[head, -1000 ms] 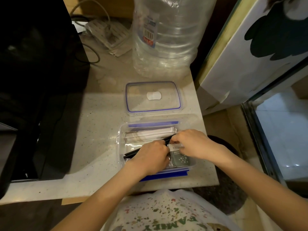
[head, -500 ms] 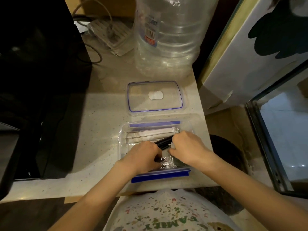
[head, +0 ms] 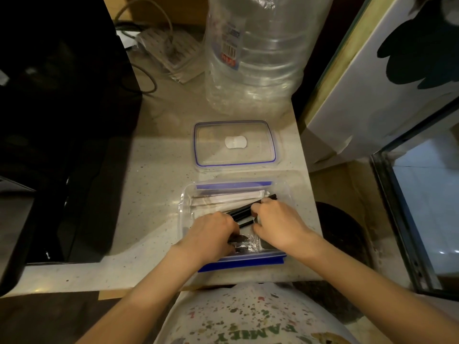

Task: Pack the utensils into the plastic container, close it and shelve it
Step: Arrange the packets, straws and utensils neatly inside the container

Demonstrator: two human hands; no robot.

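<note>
The left hand point(head: 211, 234) was curled closed inside the clear rectangular plastic container point(head: 185, 207), its fingers folded down over a crinkled clear plastic wrapper point(head: 248, 243) with dark utensils inside, near the front wall. The right hand point(head: 278, 223) was also curled, its fingertips pinching the thin black sticks point(head: 244, 211) that ran diagonally across the container toward the far right corner. The 2 hands sat just beside each other, the sticks passing between them.

Behind the sticks, flat white paper-sleeved utensils point(head: 228, 198) lay lengthwise along the back of the container. The container had rounded corners, glossy see-through walls and blue clip flaps point(head: 243, 265) on its front and back edges, and it rested near the front edge of the pale speckled stone surface point(head: 149, 175).

Just beyond it lay the clear flat lid point(head: 234, 144), rectangular with rounded corners, a thin blue seal line around its border and a small white oval patch at its middle. Farther back stood a large ribbed transparent water bottle point(head: 258, 53) with a barcode label. A black glossy appliance point(head: 57, 125) filled the left side, and a beige power strip with cable point(head: 169, 48) lay at the back.
</note>
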